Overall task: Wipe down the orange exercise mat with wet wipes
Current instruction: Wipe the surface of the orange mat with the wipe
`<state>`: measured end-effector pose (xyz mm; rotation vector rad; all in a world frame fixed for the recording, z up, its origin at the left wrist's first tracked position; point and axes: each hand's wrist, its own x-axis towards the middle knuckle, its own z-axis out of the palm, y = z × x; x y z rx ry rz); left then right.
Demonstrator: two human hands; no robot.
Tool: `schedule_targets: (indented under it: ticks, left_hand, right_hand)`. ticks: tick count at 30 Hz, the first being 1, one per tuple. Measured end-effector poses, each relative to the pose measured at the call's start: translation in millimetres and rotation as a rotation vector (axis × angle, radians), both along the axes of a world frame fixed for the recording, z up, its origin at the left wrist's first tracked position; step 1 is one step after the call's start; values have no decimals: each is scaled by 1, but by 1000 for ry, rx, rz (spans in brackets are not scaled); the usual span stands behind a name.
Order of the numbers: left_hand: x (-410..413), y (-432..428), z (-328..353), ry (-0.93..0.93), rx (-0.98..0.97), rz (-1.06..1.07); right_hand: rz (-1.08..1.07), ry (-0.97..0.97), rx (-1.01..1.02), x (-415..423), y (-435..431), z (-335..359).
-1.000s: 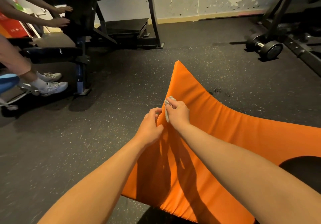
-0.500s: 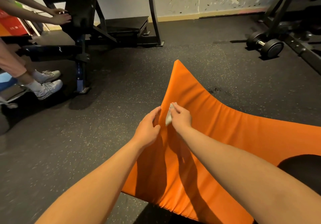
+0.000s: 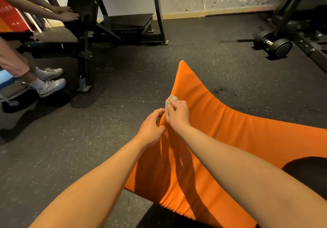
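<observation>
The orange exercise mat (image 3: 230, 130) lies on the dark floor with its left edge lifted toward me. My left hand (image 3: 150, 127) pinches that raised left edge from the outside. My right hand (image 3: 177, 113) grips a crumpled grey-white wet wipe (image 3: 169, 104) and presses it against the mat's edge just above my left hand. Part of the wipe is hidden under my fingers.
A black weight bench and rack (image 3: 88, 33) stand at the back left, where another person's hands (image 3: 67, 14) rest on it and white sneakers (image 3: 50, 84) stand beside it. A black dumbbell (image 3: 273, 44) lies at the back right by a machine frame (image 3: 300, 24). Speckled rubber floor (image 3: 70, 148) surrounds the mat.
My right hand slid the wipe down the mat's edge and is now back up it. My left hand kept its hold on the edge. The other person's feet shifted slightly.
</observation>
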<state>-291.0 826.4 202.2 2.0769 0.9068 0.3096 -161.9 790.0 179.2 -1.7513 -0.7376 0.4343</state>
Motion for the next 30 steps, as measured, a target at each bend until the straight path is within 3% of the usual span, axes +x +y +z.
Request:
schedule_targets:
  ticks: [7,10,14,23,30]
  left_hand:
    - [-13,0,-2,24,-66,30]
    - [-14,1,-4,-14,-55,79]
    - [-19,-2,-8,-46,-57,128]
    - [-27,0,-16,-24,-151,145]
    - [-29,-3,-23,-56,-113,228]
  right_hand:
    - [187,-187,-30,-42,-38,-48]
    - [105,-147,-35,-29,-24,-41]
    - [-46,83,-118,-5,-3,-37]
    - [193,-96,-71,-63,-48,-74]
    - [33,4,-79,-24,-1,-46]
